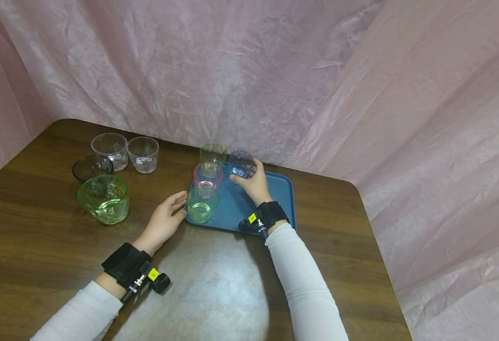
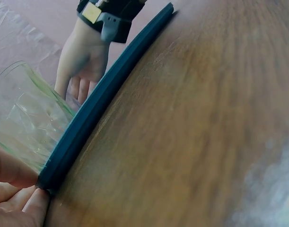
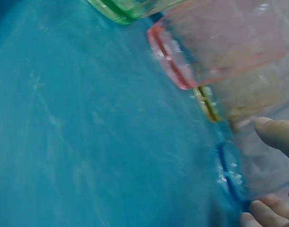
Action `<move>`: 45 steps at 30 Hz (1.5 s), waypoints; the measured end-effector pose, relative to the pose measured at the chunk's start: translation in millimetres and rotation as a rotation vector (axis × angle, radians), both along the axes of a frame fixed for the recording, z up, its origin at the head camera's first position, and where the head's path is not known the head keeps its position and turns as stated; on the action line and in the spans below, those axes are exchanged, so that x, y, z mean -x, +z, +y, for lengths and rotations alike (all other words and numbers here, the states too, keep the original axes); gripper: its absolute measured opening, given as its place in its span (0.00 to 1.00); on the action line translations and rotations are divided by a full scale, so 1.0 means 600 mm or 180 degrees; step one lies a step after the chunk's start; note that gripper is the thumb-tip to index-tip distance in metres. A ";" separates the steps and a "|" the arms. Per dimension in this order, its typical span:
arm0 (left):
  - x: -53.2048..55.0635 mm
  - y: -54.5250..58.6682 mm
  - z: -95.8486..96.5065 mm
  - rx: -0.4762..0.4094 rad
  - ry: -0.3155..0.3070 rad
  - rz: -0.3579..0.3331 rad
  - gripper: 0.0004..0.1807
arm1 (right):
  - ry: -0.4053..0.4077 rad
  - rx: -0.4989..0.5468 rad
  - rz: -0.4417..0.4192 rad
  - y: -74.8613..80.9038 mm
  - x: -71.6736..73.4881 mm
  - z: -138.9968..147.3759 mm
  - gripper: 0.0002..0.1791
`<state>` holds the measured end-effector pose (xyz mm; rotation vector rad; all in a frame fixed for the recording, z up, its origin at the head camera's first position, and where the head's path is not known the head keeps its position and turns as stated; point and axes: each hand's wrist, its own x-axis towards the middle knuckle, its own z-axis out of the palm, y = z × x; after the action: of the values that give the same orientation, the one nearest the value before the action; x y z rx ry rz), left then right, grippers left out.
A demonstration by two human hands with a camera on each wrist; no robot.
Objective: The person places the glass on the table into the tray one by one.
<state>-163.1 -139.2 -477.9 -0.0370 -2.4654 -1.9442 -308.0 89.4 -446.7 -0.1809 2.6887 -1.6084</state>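
Note:
A blue tray (image 1: 281,194) lies on the table, and my right hand (image 1: 258,187) is over its back part. That hand holds a bluish clear cup (image 1: 240,163), thumb on one side and fingers on the other; the right wrist view shows the cup's blue base (image 3: 232,172) close over the tray. Along the tray's left side stand a green cup (image 1: 202,208), a pink-rimmed cup (image 1: 208,177) and a yellowish cup (image 1: 213,154). My left hand (image 1: 164,220) reaches to the front left corner, fingers fairly straight, fingertips (image 2: 33,203) right at the tray's edge.
Left on the wooden table (image 1: 339,265) are two clear cups (image 1: 144,156) at the back, a dark-rimmed cup (image 1: 88,168), and a larger-looking green cup (image 1: 110,203) in front of it. A pink curtain (image 1: 215,71) hangs behind the table's back edge.

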 end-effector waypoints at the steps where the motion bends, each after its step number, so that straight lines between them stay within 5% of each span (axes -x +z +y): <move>1: 0.001 0.000 0.000 0.0005 0.0002 -0.0006 0.28 | 0.0021 0.0047 -0.0034 0.003 0.000 0.006 0.52; 9: 0.001 0.002 -0.001 0.0101 0.0021 0.0012 0.29 | -0.0007 0.0242 -0.0043 0.033 -0.026 0.091 0.51; 13: -0.001 0.021 -0.003 0.0197 0.0109 0.0107 0.29 | -0.0116 0.0221 0.0056 0.042 -0.045 0.138 0.48; 22: -0.025 0.132 -0.032 0.0439 0.0389 0.0925 0.28 | -0.0288 -0.0094 -0.0033 0.035 -0.093 0.210 0.42; 29: -0.022 0.238 -0.087 0.1158 0.0287 0.0982 0.29 | -0.0284 -0.0135 -0.0189 0.018 -0.117 0.230 0.42; 33: 0.004 0.284 -0.112 0.1486 0.0144 0.0953 0.31 | -0.0292 -0.0162 -0.0182 0.010 -0.119 0.234 0.39; 37: 0.045 0.308 -0.129 0.1781 -0.0092 0.0924 0.34 | -0.0343 -0.0120 -0.0171 0.004 -0.120 0.234 0.38; 45: 0.130 0.294 -0.166 0.2533 -0.0634 0.0644 0.38 | -0.0493 0.0104 -0.0284 -0.008 -0.127 0.231 0.37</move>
<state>-240.9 -238.7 -301.2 -0.4602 -2.9717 -0.8116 -231.8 228.2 -451.6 0.0994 2.6692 -1.6564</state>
